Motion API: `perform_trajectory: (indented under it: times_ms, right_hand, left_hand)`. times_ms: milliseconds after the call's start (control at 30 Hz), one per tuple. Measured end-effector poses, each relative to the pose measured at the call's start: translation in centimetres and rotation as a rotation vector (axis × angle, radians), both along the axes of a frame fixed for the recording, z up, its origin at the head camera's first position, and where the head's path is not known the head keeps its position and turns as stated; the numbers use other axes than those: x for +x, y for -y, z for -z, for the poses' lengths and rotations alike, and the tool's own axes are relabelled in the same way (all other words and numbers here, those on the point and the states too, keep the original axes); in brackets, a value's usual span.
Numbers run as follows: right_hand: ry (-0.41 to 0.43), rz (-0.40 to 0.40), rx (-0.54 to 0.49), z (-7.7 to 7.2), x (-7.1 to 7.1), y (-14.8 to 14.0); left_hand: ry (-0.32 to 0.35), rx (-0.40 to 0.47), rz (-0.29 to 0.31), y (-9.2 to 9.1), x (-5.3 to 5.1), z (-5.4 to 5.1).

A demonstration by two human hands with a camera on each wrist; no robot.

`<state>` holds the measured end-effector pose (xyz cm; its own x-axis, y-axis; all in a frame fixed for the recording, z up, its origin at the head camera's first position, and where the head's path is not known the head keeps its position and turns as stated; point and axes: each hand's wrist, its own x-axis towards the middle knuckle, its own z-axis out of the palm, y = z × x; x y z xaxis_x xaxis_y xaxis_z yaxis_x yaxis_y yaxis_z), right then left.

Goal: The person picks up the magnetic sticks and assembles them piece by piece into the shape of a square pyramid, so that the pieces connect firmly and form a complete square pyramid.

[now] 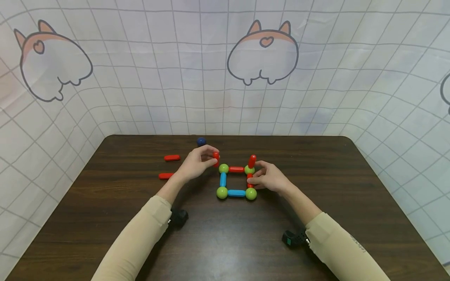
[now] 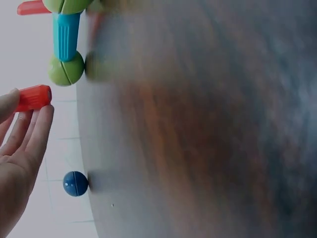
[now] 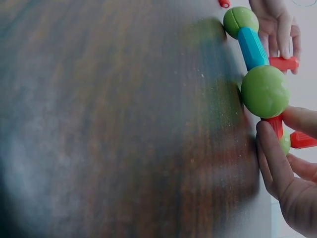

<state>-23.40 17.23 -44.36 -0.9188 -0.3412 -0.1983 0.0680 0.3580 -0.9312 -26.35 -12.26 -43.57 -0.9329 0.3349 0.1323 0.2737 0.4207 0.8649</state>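
A square of green balls [image 1: 222,192], two blue rods [image 1: 236,193] and two red rods [image 1: 236,169] lies on the table. From its back right ball a red rod [image 1: 252,161] stands up. My left hand [image 1: 197,163] pinches another red rod [image 2: 33,98] between thumb and fingers, held upright beside the back left ball [image 1: 223,168]. My right hand [image 1: 271,178] grips the square's right side, thumb and fingers around the red rod there [image 3: 275,127].
Two loose red rods [image 1: 172,158] lie to the left, the nearer one partly behind my left forearm. A dark blue ball [image 1: 201,141] rests near the table's back edge. Behind the table hangs a white checked cloth [image 1: 211,78].
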Motion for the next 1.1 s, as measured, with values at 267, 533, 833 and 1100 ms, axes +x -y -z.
perform_trajectory:
  times_ms: [267,533,833,1100]
  right_hand:
    - [0.002,-0.003,-0.004,0.0,-0.2,-0.1]
    - [0.01,-0.006,-0.008,0.0,-0.3,-0.2]
    - [0.012,-0.01,-0.002,0.0,-0.6,-0.3]
    - [0.011,-0.013,-0.008,-0.2,-0.5,-0.3]
  left_hand:
    - [-0.037,0.03,0.052,-0.8,0.0,-0.2]
    - [-0.072,0.019,0.087,-1.5,-0.3,-0.1]
    - [-0.08,-0.021,0.1,-1.9,-0.4,-0.3]
    - [-0.061,-0.013,0.101,-1.9,-0.3,-0.4]
